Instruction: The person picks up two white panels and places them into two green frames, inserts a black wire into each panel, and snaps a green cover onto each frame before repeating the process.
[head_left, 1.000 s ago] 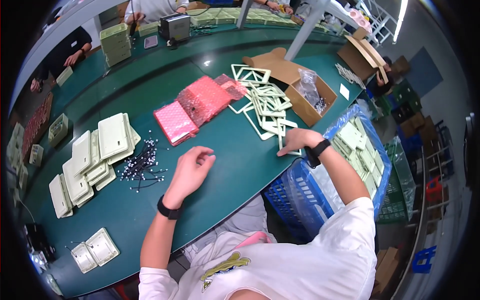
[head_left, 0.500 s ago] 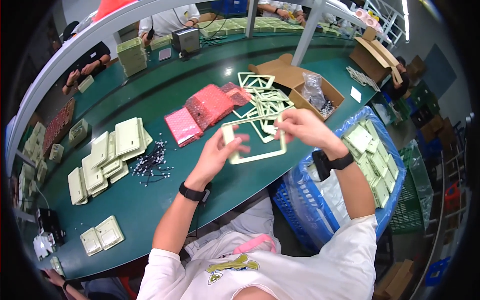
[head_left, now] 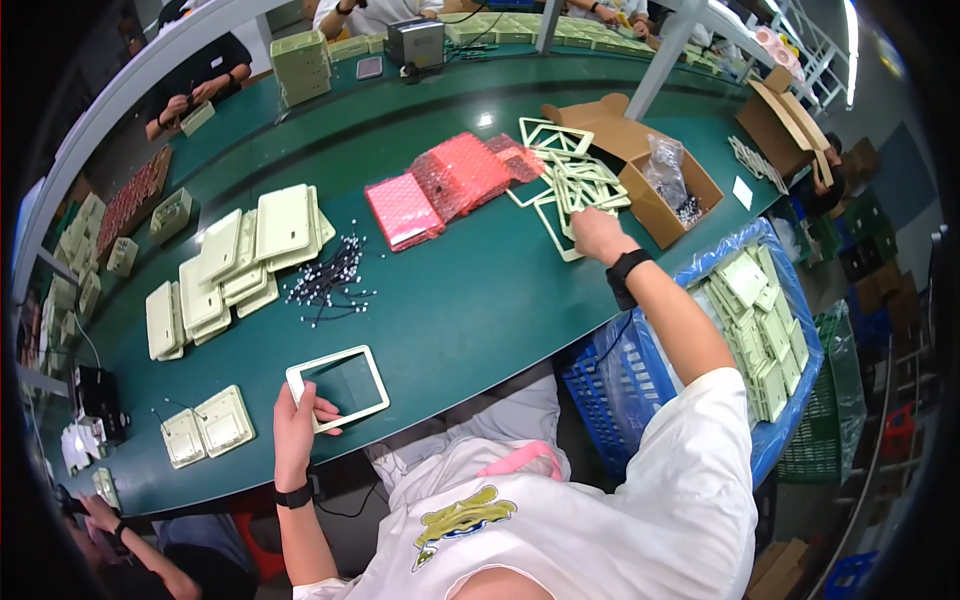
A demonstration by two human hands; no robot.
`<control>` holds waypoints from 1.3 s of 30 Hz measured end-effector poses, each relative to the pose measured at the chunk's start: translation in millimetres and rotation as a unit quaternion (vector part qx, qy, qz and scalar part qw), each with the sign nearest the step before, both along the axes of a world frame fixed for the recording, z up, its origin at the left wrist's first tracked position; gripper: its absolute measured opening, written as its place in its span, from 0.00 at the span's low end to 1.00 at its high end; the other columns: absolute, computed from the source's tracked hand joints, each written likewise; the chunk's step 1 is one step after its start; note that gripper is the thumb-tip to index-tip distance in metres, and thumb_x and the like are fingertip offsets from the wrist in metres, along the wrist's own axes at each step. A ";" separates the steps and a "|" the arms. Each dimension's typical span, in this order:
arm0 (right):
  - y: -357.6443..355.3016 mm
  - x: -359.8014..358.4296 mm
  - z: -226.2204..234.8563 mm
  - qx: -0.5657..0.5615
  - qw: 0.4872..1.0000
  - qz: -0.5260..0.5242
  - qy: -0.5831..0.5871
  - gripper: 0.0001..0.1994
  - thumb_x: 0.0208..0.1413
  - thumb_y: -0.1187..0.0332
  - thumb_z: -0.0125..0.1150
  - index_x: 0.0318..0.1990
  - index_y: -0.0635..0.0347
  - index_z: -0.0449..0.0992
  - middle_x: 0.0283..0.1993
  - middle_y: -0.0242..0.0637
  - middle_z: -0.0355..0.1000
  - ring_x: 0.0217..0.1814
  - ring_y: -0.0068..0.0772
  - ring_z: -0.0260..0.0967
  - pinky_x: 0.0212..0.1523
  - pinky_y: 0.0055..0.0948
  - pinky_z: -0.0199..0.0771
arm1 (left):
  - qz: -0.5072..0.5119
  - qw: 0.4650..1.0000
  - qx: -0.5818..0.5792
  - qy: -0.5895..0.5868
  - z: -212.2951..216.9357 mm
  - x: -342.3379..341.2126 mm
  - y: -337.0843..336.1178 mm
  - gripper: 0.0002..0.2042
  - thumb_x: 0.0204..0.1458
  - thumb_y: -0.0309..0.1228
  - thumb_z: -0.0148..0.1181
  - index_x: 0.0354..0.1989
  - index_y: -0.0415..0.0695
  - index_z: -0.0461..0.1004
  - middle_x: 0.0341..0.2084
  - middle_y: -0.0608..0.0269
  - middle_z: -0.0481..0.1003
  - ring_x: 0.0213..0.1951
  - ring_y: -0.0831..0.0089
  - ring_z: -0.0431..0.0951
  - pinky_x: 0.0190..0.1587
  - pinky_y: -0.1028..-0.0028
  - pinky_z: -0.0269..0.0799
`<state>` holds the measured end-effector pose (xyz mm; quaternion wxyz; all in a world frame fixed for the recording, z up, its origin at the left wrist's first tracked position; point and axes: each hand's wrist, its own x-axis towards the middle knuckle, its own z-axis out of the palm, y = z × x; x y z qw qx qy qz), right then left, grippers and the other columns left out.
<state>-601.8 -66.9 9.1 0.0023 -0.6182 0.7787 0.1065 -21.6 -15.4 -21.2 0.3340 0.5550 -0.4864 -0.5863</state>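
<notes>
My left hand (head_left: 299, 417) grips a pale green rectangular frame (head_left: 377, 383) by its left edge, low over the near side of the green table. Far to the right, my right hand (head_left: 598, 236) reaches into a loose heap of similar pale frames (head_left: 580, 187); its fingertips are hidden against the heap, so whether it holds one cannot be told. Left of the held frame lie two pale housing panels (head_left: 208, 428) side by side. Behind them are stacked pale panels (head_left: 235, 260) and a bunch of short black cables with white ends (head_left: 335, 272).
Red bubble-wrap packs (head_left: 450, 180) lie mid-table beside the frame heap. An open cardboard box (head_left: 670, 200) holds a plastic bag and small parts. At my right stands a blue crate (head_left: 640, 375) lined with plastic, full of pale parts. Other people work across the table and at lower left.
My left hand has carried the frame left and down toward the near table edge. My right hand has let go of it and moved to the frame heap. The view has shifted slightly.
</notes>
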 end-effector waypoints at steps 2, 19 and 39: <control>4.1 -11.6 23.6 0.016 1.000 0.012 0.017 0.10 0.54 0.69 0.62 0.40 0.64 0.84 0.45 0.51 0.83 0.47 0.53 0.83 0.50 0.47 0.83 | 0.015 1.000 -0.001 -0.017 -2.2 5.2 3.8 0.13 0.72 0.33 0.51 0.56 0.36 0.67 0.25 0.57 0.78 0.23 0.71 0.81 0.22 0.73 0.79; 3.2 138.7 109.2 0.070 0.905 0.085 -0.411 0.09 0.67 0.67 0.61 0.49 0.57 0.83 0.38 0.32 0.83 0.34 0.27 0.75 0.37 0.32 0.74 | -0.051 0.881 -0.321 -0.343 -11.9 4.5 1.4 0.15 0.62 0.21 0.54 0.57 0.40 0.73 0.35 0.41 0.78 0.37 0.37 0.78 0.40 0.49 0.74; 20.5 193.2 1.5 0.060 0.626 0.116 -0.769 0.25 0.74 0.56 0.55 0.67 0.66 0.70 0.67 0.46 0.70 0.66 0.39 0.71 0.67 0.39 0.72 | -0.241 0.822 -0.281 -0.433 1.5 -12.5 29.8 0.38 0.57 0.41 0.70 0.75 0.46 0.62 0.80 0.51 0.46 0.79 0.40 0.44 0.78 0.41 0.42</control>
